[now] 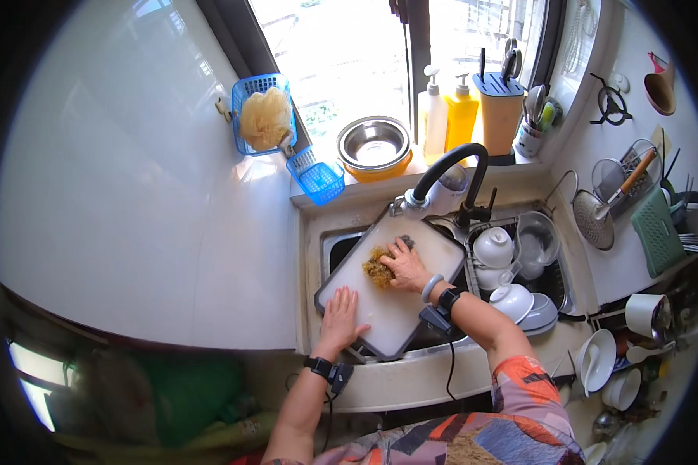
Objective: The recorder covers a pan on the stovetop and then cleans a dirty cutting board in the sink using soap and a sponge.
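A white cutting board with a dark rim [349, 317] lies slanted across the left sink basin, under the black faucet [451, 165]. My right hand [406, 268] grips a tangled yellow-brown scrubber [378, 267] against the board's surface. A small dark grey clump [407, 239], perhaps a steel wool pad, lies by its fingertips. My left hand [341, 317] rests flat on the board's lower left part, fingers spread, holding nothing. Whether any water runs from the faucet cannot be told.
White bowls [493, 247] and a clear pitcher [538, 235] stand in the drying rack at right. Along the windowsill are a steel bowl [374, 145], pump bottles [461, 113], a knife block [498, 116] and blue plastic baskets [316, 177]. Strainers [593, 221] hang on the right wall.
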`<state>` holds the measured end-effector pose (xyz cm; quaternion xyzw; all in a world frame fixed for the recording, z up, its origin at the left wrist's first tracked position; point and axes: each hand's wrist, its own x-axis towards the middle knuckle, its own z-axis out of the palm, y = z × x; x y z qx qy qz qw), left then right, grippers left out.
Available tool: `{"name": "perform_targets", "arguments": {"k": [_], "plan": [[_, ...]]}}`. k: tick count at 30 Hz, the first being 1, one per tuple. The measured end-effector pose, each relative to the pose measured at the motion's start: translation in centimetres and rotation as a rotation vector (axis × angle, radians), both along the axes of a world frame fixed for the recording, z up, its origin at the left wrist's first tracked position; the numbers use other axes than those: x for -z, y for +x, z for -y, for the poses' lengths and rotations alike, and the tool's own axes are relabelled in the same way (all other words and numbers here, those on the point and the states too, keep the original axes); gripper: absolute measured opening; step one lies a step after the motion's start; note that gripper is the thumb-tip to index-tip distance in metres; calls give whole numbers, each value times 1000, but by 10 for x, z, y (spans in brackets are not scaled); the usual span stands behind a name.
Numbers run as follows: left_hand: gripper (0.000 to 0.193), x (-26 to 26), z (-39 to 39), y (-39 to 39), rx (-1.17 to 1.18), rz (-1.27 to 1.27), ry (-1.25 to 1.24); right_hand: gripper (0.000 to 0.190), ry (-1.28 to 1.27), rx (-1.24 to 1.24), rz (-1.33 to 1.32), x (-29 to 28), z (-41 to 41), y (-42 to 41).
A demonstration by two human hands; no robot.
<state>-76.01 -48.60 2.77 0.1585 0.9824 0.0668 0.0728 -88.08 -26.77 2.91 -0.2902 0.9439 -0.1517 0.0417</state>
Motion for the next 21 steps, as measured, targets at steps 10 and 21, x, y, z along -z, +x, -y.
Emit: {"name": "perform_targets", "arguments": {"k": [10,21], "plan": [[90,3,10,0,-25,87,-61,84,100,-262,-69,-24,38,52],[93,2,2,-3,-14,25,15,50,71,193,42,19,-22,-82]]}}
